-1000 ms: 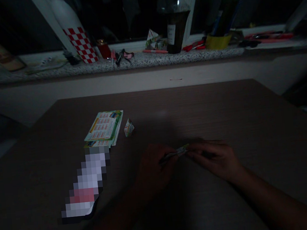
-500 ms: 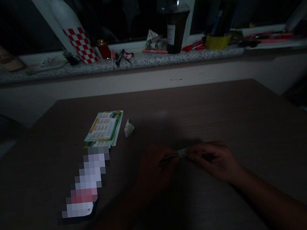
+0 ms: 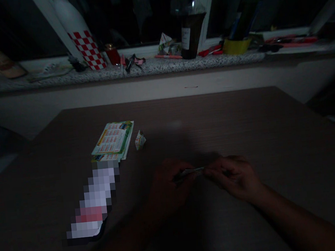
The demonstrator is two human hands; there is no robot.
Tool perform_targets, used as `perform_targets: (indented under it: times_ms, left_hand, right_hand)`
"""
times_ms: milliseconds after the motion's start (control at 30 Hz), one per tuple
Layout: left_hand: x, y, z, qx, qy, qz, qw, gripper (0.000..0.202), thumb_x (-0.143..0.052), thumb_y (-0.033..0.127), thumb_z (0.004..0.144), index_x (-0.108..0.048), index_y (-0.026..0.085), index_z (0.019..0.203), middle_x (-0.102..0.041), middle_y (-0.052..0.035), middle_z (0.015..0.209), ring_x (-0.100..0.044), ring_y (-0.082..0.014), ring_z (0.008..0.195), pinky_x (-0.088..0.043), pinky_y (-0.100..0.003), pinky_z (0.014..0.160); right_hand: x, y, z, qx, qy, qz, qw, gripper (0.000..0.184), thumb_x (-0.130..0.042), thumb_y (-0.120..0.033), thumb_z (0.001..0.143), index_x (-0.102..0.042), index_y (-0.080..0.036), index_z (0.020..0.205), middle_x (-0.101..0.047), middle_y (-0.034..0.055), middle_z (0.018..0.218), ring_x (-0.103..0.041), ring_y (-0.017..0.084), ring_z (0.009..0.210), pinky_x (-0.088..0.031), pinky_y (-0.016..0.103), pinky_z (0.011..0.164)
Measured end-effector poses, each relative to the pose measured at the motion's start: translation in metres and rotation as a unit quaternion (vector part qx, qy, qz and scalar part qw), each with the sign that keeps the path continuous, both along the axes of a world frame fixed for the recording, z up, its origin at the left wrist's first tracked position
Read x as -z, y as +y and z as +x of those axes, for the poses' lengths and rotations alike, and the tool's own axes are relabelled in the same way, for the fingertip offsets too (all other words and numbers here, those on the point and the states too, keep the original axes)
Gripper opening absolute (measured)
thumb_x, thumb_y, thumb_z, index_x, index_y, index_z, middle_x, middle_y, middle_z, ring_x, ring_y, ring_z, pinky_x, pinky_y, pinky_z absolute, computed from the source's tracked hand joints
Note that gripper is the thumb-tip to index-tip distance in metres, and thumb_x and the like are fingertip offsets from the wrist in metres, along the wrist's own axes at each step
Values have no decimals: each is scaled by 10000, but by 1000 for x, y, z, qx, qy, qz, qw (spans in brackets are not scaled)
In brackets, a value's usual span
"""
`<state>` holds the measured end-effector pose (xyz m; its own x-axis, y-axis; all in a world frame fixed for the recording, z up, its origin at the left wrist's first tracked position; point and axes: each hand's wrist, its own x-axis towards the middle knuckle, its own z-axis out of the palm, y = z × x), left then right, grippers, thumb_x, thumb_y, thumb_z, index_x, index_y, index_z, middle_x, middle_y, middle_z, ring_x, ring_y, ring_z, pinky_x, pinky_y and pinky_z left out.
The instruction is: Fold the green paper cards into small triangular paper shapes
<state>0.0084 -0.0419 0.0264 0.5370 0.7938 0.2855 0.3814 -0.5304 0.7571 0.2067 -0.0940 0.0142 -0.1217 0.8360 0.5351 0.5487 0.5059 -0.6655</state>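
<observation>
Paper (image 3: pixel 193 170), edge-on, pinched in fingertips of L hand (image 3: pixel 171 186) & R hand (image 3: pixel 236 174); prob. mid-fold (dim view). Next crease calls for aligned edges. Folded bit (image 3: pixel 139 140) at 10 o'clock.

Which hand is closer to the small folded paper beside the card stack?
Left. The left hand is to the right of the small folded paper and nearer the camera, not touching it; the right hand is farther right, beyond the left.
</observation>
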Motion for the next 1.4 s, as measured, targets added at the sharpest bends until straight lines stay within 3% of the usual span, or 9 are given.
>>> perform_targets:
  times_ms: [200,433,500,667,967,1400]
  left_hand:
    - [1,0,0,2,-6,12,1000,44,-661,220,797,-671,205,838,-671,-2,779,-615,-164,756,-475,-305,690]
    - [0,0,-1,3,-1,12,1000,63,-673,220,797,-672,202,858,-679,-1,797,-618,-160,778,-468,-289,701]
    - [0,0,-1,4,4,10,1000,51,-666,214,803,-672,198,851,-679,0,793,-619,-157,781,-464,-285,705]
    - [1,1,-2,3,-11,8,1000,63,-666,226,809,-671,199,866,-677,8,789,-619,-149,760,-458,-276,695]
    - [0,1,-1,4,-11,22,1000,55,-663,220,807,-667,203,859,-678,0,798,-616,-157,775,-459,-285,709]
    - [-2,1,-1,13,-1,24,1000,54,-652,234,807,-678,200,840,-683,-20,791,-617,-172,779,-466,-306,726]
  right_hand:
    - [-2,-1,1,0,-16,25,1000,99,-617,-182,855,-656,-176,764,-615,-35,514,-524,81,381,-380,203,380]
    - [0,0,3,-4,5,-1,1000,89,-649,-183,846,-698,-155,778,-623,-28,487,-552,80,374,-410,187,393]
    - [0,1,5,-9,25,-10,1000,56,-665,-183,837,-709,-148,843,-595,-45,450,-527,69,343,-405,170,379]
    - [0,3,8,30,36,49,998,259,-721,-212,789,-675,-147,1035,-571,-63,454,-510,82,351,-439,194,406]
    - [-3,2,7,19,4,83,996,102,-725,-172,780,-696,-148,875,-631,-18,515,-603,107,426,-470,199,433]
    - [0,1,8,-4,-22,19,1000,62,-665,-213,833,-690,-160,813,-581,-30,507,-552,89,423,-408,197,414]
